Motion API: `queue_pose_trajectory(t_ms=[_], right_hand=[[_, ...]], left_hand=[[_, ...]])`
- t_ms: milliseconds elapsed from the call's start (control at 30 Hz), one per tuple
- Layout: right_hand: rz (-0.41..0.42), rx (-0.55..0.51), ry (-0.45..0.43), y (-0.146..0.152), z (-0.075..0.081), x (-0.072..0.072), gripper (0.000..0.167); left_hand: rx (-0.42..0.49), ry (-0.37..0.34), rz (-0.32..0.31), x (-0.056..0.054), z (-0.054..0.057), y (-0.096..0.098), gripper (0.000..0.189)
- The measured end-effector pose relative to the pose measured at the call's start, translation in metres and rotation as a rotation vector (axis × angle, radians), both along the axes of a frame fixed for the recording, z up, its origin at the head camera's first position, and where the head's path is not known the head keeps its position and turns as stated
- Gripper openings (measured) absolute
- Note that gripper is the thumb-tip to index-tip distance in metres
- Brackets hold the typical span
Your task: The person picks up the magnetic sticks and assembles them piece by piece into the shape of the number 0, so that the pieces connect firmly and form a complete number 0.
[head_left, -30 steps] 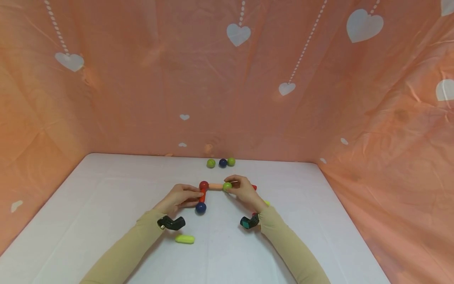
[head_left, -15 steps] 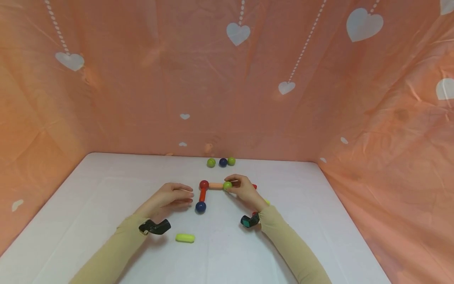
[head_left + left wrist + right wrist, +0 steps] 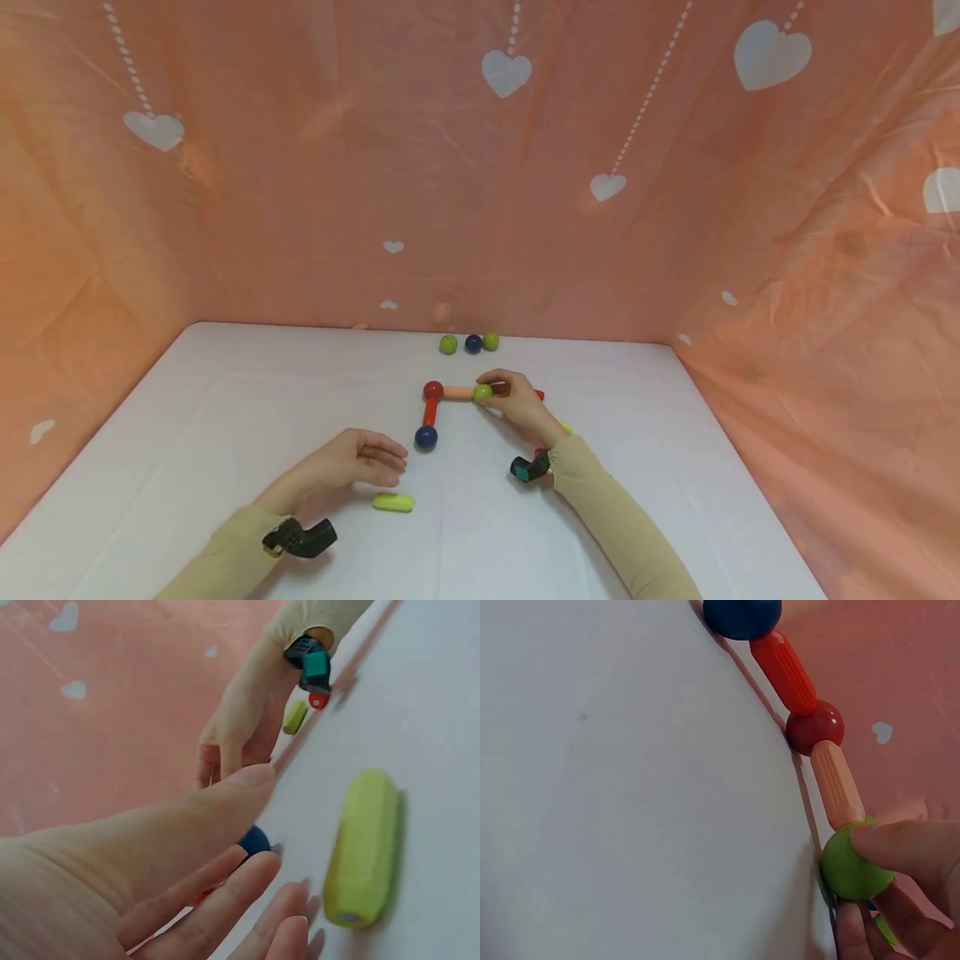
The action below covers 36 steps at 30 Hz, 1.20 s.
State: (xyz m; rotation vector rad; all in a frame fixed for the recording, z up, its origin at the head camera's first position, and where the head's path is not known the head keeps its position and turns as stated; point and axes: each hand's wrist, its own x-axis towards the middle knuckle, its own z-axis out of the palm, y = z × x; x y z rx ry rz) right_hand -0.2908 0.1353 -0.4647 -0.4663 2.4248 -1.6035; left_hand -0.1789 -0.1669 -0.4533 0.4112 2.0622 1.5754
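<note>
Pinching the green end ball (image 3: 847, 870) with the right hand (image 3: 517, 404), thumb pressed to one side and fingers curled in around the other. Running on from there to a peach rod (image 3: 458, 393), a red corner ball (image 3: 433, 391), a red rod (image 3: 430, 412) and a dark blue ball (image 3: 426, 438); lying as one L-shaped chain around the middle of the white table (image 3: 225, 400).

Likely to be light, hard and stiff, hardly fragile in any single part, but perhaps quick to swivel or part at the joints. Looking glossy on the balls, so possibly slippery under a loose pinch; probably surer to hold by the ridged rods, or by the ball and rod either side of a joint.

Hovering with the left hand (image 3: 352, 458) near a loose lime rod (image 3: 393, 502), fingers spread and slightly bent, holding nothing. Showing a pale disc at that rod's end, possibly a magnet. Seeing past the right hand another lime rod (image 3: 295, 717) and a mostly hidden red piece (image 3: 539, 395); cannot tell the latter's shape. Finding toward the back edge a row of three balls (image 3: 473, 343), and behind it an orange drape (image 3: 420, 167).
</note>
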Motion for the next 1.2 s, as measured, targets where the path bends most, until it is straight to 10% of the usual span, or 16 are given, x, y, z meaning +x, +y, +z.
queue_pose_trajectory(t_ms=[367, 700, 1200], right_hand=[[0.003, 0.001, 0.008, 0.001, 0.001, 0.001, 0.03], [-0.01, 0.005, 0.027, 0.0, -0.001, 0.001, 0.029], [0.013, -0.054, -0.009, 0.001, -0.002, 0.0, 0.032]], left_hand=[[-0.029, 0.067, -0.063, 0.016, 0.001, 0.006, 0.043], [-0.107, 0.221, 0.014, 0.024, -0.005, 0.018, 0.035], [-0.091, 0.129, 0.1, 0.02, -0.003, 0.02, 0.028]])
